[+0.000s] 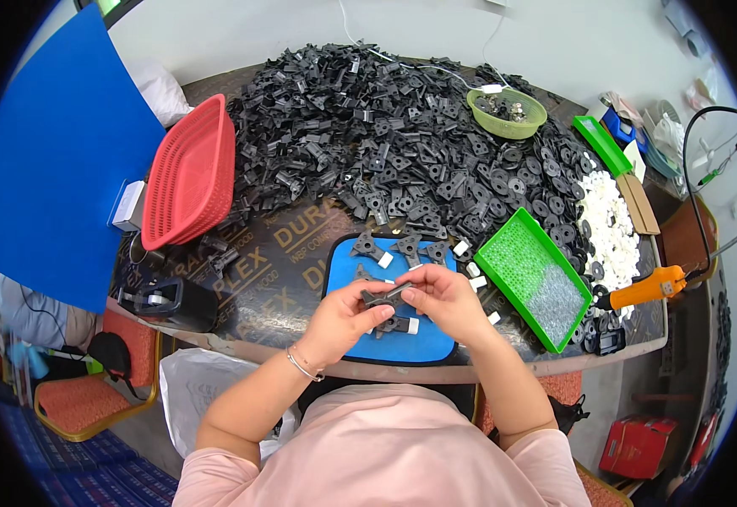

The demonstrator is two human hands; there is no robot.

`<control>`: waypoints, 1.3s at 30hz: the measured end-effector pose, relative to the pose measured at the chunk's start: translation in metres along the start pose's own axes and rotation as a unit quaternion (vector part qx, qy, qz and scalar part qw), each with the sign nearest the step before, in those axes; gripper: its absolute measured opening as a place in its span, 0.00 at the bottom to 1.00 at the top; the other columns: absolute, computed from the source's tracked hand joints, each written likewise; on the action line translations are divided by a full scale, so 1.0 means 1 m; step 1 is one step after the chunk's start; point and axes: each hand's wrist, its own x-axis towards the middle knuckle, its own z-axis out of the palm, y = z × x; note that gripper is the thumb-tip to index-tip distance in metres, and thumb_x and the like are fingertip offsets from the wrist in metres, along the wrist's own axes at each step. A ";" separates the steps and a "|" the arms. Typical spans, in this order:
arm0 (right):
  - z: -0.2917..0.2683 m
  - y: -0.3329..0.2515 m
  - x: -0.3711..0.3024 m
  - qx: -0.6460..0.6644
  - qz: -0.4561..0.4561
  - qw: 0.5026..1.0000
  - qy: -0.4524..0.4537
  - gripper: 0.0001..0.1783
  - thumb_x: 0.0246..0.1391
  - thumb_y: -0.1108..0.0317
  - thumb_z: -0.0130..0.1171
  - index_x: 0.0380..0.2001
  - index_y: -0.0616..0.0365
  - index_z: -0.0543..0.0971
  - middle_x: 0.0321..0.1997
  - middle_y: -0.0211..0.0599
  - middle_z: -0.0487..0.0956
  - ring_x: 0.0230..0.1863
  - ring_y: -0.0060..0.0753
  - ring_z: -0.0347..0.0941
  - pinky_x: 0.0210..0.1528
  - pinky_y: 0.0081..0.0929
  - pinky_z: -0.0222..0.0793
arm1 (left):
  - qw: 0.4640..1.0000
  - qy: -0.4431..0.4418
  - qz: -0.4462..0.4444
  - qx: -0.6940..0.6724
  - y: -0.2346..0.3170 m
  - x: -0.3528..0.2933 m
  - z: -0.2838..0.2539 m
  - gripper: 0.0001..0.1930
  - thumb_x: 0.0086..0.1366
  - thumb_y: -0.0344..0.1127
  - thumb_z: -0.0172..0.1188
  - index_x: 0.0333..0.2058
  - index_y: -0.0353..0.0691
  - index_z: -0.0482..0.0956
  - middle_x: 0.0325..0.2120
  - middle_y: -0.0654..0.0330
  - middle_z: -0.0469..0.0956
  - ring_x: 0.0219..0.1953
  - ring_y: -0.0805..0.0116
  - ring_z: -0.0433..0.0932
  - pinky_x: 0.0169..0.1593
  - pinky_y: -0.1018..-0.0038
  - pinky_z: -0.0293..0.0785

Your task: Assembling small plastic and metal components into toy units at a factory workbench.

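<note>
Above a blue mat [423, 348] my two hands meet around one black plastic part [388, 296]. My left hand [345, 319] pinches its left end between thumb and fingers. At its right end, my right hand [446, 297] grips it with thumb and forefinger. Below the hands another black part [398, 325] with a white block on its end lies on the mat. Several black three-armed parts [407, 246] rest along the mat's far edge, one with a white block [386, 259] on it. Loose white blocks [477, 283] lie just right of the mat.
A large heap of black parts [326, 127] covers the table's back. To the right are a green tray [513, 270] of small pieces, a white pile [609, 220] and an orange-handled power tool [647, 289]. Red baskets [189, 173], a tape dispenser [174, 302] and a yellow-green basket [508, 127] stand around.
</note>
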 end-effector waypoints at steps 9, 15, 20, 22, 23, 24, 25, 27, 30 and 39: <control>-0.002 0.038 -0.020 -0.049 -0.110 0.992 0.024 0.10 0.51 0.72 0.62 0.38 0.61 0.78 0.33 0.34 0.79 0.32 0.23 0.76 0.35 0.20 0.72 | 0.988 0.028 0.151 0.013 -0.023 -0.005 -0.001 0.13 0.56 0.18 0.60 0.41 0.29 0.75 0.35 0.58 0.71 0.34 0.63 0.80 0.41 0.71 0.81; -0.060 0.020 -0.036 -0.586 -0.057 0.770 0.245 0.14 0.45 0.67 0.63 0.38 0.56 0.78 0.36 0.41 0.75 0.35 0.45 0.75 0.36 0.36 0.72 | 0.988 0.062 0.137 0.043 -0.019 -0.001 -0.007 0.13 0.56 0.19 0.61 0.42 0.29 0.75 0.34 0.59 0.70 0.34 0.65 0.80 0.39 0.74 0.80; -0.067 0.044 -0.033 -0.616 -0.069 0.745 0.248 0.14 0.45 0.67 0.63 0.38 0.55 0.77 0.36 0.40 0.75 0.36 0.45 0.75 0.37 0.36 0.72 | 0.990 0.038 0.133 0.035 -0.022 0.008 0.009 0.13 0.57 0.20 0.60 0.43 0.30 0.75 0.36 0.62 0.69 0.34 0.72 0.79 0.39 0.80 0.77; -0.067 0.049 -0.033 -0.627 -0.064 0.733 0.257 0.15 0.45 0.67 0.63 0.39 0.55 0.77 0.35 0.39 0.75 0.35 0.46 0.74 0.37 0.36 0.72 | 0.978 0.011 0.177 0.110 -0.023 0.010 0.013 0.13 0.56 0.22 0.62 0.42 0.33 0.77 0.34 0.63 0.71 0.30 0.77 0.76 0.35 0.83 0.75; -0.066 0.049 -0.034 -0.607 -0.107 0.738 0.275 0.14 0.44 0.68 0.64 0.38 0.55 0.78 0.34 0.39 0.75 0.34 0.44 0.74 0.36 0.36 0.72 | 0.978 0.012 0.176 0.111 -0.022 0.009 0.015 0.13 0.56 0.22 0.62 0.42 0.33 0.77 0.34 0.63 0.71 0.30 0.77 0.76 0.35 0.83 0.75; -0.064 0.049 -0.036 -0.585 -0.149 0.742 0.292 0.14 0.43 0.69 0.65 0.36 0.56 0.78 0.32 0.39 0.75 0.32 0.43 0.74 0.34 0.35 0.72 | 0.962 0.013 0.187 0.198 -0.020 0.007 0.017 0.13 0.56 0.23 0.63 0.41 0.34 0.78 0.33 0.62 0.71 0.29 0.78 0.74 0.33 0.83 0.73; -0.061 0.048 -0.040 -0.584 -0.148 0.744 0.290 0.14 0.43 0.69 0.65 0.36 0.56 0.78 0.32 0.39 0.75 0.32 0.43 0.74 0.34 0.35 0.72 | 0.939 0.015 0.197 0.283 -0.018 0.005 0.019 0.13 0.55 0.25 0.64 0.41 0.36 0.78 0.31 0.62 0.72 0.27 0.79 0.73 0.31 0.84 0.72; -0.052 0.042 -0.052 -0.417 -0.133 0.889 0.132 0.12 0.41 0.71 0.65 0.33 0.57 0.79 0.29 0.39 0.74 0.28 0.39 0.74 0.31 0.33 0.71 | 0.928 0.004 0.191 0.319 -0.015 0.002 0.023 0.14 0.54 0.26 0.65 0.41 0.37 0.79 0.32 0.62 0.74 0.28 0.78 0.73 0.31 0.83 0.71; -0.035 0.049 -0.059 -0.435 -0.080 0.895 0.048 0.11 0.42 0.66 0.64 0.31 0.56 0.80 0.31 0.41 0.76 0.33 0.43 0.76 0.36 0.35 0.72 | 0.902 -0.029 0.199 0.381 -0.019 0.004 0.034 0.15 0.53 0.29 0.67 0.41 0.39 0.79 0.30 0.60 0.75 0.28 0.74 0.75 0.31 0.80 0.71; -0.032 0.056 -0.058 -0.381 -0.079 0.917 0.085 0.11 0.41 0.70 0.64 0.32 0.58 0.79 0.25 0.36 0.76 0.25 0.32 0.73 0.28 0.29 0.68 | 0.883 -0.004 0.199 0.426 -0.016 0.005 0.042 0.14 0.52 0.28 0.65 0.39 0.40 0.79 0.31 0.59 0.76 0.30 0.67 0.76 0.31 0.76 0.73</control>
